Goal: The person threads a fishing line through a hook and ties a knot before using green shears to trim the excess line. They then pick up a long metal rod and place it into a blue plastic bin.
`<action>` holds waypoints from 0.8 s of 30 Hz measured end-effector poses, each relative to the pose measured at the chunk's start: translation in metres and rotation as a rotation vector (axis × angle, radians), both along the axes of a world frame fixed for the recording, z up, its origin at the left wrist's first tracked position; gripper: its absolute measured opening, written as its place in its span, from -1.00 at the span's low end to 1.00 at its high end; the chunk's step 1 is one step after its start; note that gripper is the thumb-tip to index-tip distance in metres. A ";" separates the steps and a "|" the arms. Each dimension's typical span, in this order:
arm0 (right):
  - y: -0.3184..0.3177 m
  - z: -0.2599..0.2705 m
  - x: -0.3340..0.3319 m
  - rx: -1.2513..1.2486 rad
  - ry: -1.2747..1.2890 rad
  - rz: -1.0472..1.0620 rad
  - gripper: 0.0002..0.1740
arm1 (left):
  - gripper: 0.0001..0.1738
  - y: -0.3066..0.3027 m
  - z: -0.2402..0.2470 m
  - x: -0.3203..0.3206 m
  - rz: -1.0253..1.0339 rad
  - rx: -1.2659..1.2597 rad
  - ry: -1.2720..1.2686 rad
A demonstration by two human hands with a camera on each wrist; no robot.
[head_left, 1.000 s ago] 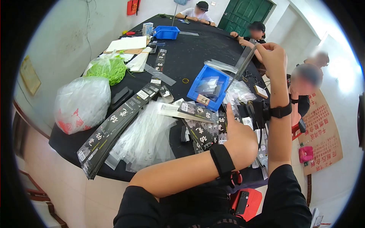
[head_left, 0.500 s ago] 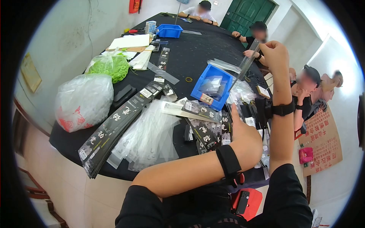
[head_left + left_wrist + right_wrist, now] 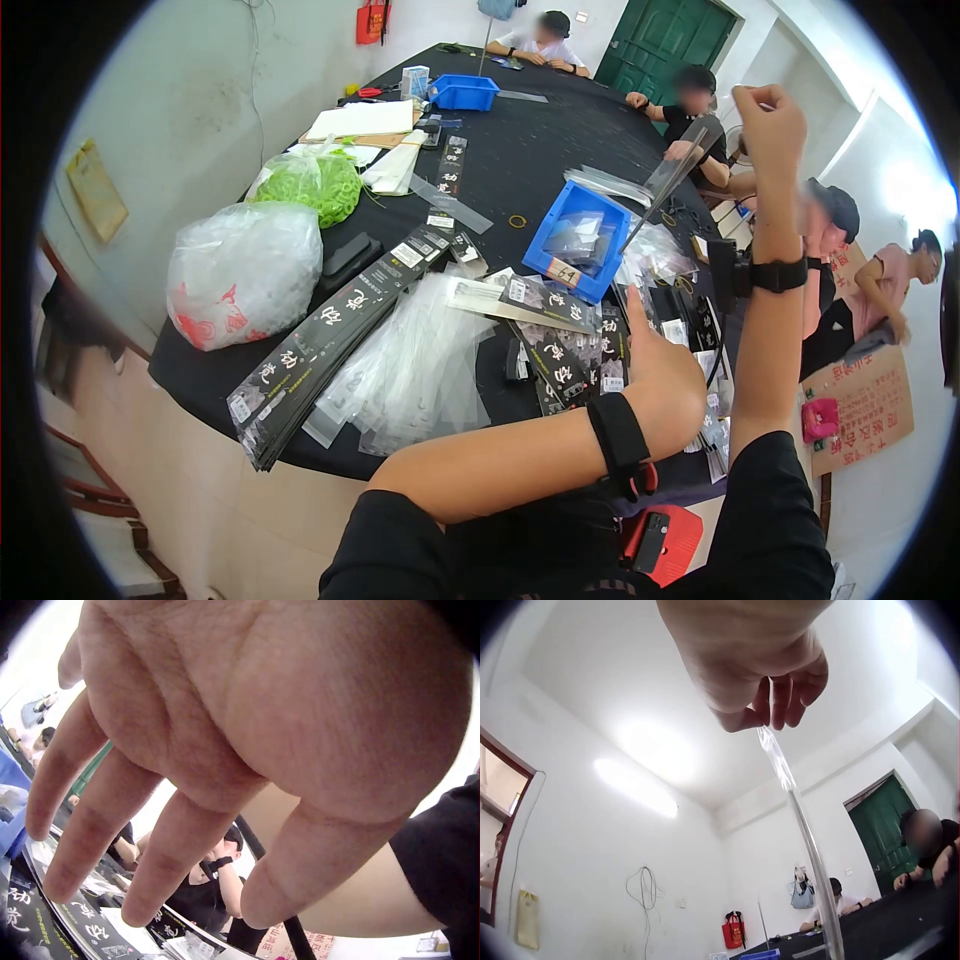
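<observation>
My right hand [image 3: 775, 135] is raised high on the right in the head view. Between thumb and fingertips it pinches the top of a clear plastic sleeve [image 3: 776, 759], as the right wrist view shows. A thin grey rod [image 3: 660, 198] slants down from the sleeve towards the blue bin [image 3: 540, 235], which contains small clear packets. Lower down, my left hand [image 3: 662, 385] is held near the packaging, index finger pointing up. The left wrist view shows its fingers [image 3: 184, 847] spread and extended, gripping nothing visible. Black printed cards [image 3: 565, 365] lie beside it.
Clear sleeves [image 3: 415, 365] and a long stack of black cards [image 3: 320, 355] cover the near table. Further left sit a white plastic bag [image 3: 245, 275] and green loops in a bag [image 3: 310, 188]. Another blue bin [image 3: 464, 95] stands far back. Several people sit around the table.
My right hand has risen and moved right, with more distance between it and the rod. The head view has shifted slightly, bringing a person in pink into sight. The left hand keeps its pose.
</observation>
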State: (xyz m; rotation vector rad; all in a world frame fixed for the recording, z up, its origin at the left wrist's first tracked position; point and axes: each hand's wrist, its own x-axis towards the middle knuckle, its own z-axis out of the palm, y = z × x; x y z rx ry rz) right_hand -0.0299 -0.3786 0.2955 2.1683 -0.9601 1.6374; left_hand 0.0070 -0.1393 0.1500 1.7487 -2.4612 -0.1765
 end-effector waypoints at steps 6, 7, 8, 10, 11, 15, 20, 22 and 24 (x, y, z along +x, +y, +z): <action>0.043 0.028 -0.033 -0.081 -0.138 0.001 -0.62 | -0.78 0.014 -0.002 -0.001 -0.036 -0.108 0.081; 0.047 0.032 -0.043 -0.110 -0.168 0.013 -0.62 | -0.78 0.016 -0.004 -0.003 -0.008 -0.151 0.092; 0.051 0.036 -0.052 -0.139 -0.196 0.025 -0.62 | -0.78 0.018 -0.004 -0.004 -0.001 -0.147 0.084; 0.061 0.036 -0.067 -0.207 -0.252 0.219 -0.72 | -0.79 0.023 0.001 -0.004 -0.035 -0.126 0.175; 0.070 0.036 -0.070 -0.183 -0.246 0.281 -0.75 | -0.80 0.024 0.003 -0.005 -0.074 -0.091 0.103; 0.118 0.004 -0.074 -0.100 -0.161 0.377 -0.86 | -0.78 0.046 -0.006 -0.014 -0.149 -0.226 0.180; 0.143 -0.045 -0.071 0.113 -0.084 0.647 -0.98 | -0.80 0.060 0.004 -0.029 -0.260 -0.029 0.144; 0.153 -0.062 -0.058 0.310 0.055 0.874 -0.96 | -0.80 0.071 0.007 -0.035 -0.311 0.048 0.116; 0.156 -0.077 -0.040 0.483 0.095 0.948 -0.95 | -0.81 0.082 -0.008 -0.047 -0.289 -0.008 0.156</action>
